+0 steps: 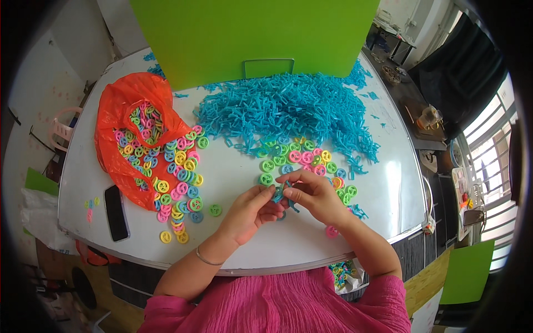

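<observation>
My left hand (248,210) and my right hand (313,198) meet over the near middle of the white table. Their fingertips pinch a small blue plastic piece (292,204) between them. At the left fingertips is a bluish-green bit (277,195), partly covered; whether it is a separate wheel I cannot tell. Just beyond my hands lie small plastic wheels (295,156) in pink, green, yellow and blue, some partly hidden by my right hand. Farther back spreads a big heap of thin blue plastic pieces (288,105).
On the left, a red plastic bag (119,91) spills many coloured wheels (181,158) onto the white table (233,252). A black phone (116,213) lies at the left edge. Behind the heap stands a large green panel (255,33) with a metal handle. Below the table edge is a container of coloured pieces (345,275).
</observation>
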`<act>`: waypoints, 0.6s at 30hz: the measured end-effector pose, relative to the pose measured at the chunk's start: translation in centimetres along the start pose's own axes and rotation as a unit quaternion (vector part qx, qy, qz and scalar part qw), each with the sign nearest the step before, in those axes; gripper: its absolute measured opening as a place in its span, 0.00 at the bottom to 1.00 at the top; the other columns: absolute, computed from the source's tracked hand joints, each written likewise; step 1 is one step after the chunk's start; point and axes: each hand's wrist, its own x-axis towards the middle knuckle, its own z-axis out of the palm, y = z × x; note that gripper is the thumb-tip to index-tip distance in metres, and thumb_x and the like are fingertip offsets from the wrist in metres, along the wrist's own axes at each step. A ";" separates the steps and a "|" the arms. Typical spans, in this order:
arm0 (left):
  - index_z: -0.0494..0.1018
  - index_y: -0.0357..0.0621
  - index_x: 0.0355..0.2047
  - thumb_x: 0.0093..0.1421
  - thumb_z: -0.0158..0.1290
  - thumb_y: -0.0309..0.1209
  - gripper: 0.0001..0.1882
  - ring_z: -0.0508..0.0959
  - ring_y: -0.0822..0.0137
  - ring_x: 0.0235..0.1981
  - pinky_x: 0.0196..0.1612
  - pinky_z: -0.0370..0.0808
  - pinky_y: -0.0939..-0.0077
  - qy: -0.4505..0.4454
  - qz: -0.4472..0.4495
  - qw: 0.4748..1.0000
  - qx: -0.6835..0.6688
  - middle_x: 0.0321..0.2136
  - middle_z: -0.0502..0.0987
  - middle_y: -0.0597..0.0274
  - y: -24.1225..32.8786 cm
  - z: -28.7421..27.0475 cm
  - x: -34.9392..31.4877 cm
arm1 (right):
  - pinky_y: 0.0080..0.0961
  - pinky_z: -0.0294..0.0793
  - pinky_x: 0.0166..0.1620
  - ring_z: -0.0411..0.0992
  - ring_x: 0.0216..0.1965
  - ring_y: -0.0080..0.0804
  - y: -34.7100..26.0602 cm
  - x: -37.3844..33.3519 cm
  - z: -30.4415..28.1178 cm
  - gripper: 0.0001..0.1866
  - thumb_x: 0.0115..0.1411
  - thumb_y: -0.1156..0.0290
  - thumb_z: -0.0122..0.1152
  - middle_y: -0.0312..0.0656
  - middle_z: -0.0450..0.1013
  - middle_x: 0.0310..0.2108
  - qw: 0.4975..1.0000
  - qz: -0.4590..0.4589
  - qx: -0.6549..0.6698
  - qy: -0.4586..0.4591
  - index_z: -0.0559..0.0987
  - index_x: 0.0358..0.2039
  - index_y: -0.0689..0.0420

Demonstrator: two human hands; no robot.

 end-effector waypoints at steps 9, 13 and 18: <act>0.74 0.46 0.36 0.67 0.45 0.46 0.17 0.70 0.80 0.18 0.20 0.63 0.85 -0.014 -0.044 0.998 0.048 0.18 0.69 0.73 0.2 0.2 -0.5 | 0.23 0.75 0.43 0.74 0.40 0.23 2.1 0.1 -0.2 0.09 0.60 0.76 0.63 0.39 0.74 0.38 0.999 -0.042 0.020 -0.007 0.72 0.38 0.61; 0.70 0.47 0.29 0.67 0.47 0.42 0.14 0.69 0.76 0.15 0.18 0.61 0.82 0.032 0.001 0.999 0.041 0.17 0.70 0.69 0.3 0.6 -0.6 | 0.24 0.76 0.41 0.75 0.38 0.26 2.1 0.3 0.3 0.08 0.60 0.77 0.62 0.40 0.74 0.36 0.998 -0.024 0.065 -0.008 0.71 0.35 0.61; 0.71 0.47 0.32 0.67 0.46 0.44 0.15 0.67 0.79 0.14 0.18 0.59 0.82 0.004 0.001 1.000 -0.009 0.17 0.70 0.70 -0.5 -0.2 -0.1 | 0.22 0.73 0.35 0.74 0.32 0.24 1.3 -0.1 0.6 0.08 0.61 0.74 0.62 0.39 0.75 0.30 0.993 -0.051 0.102 -0.029 0.70 0.34 0.60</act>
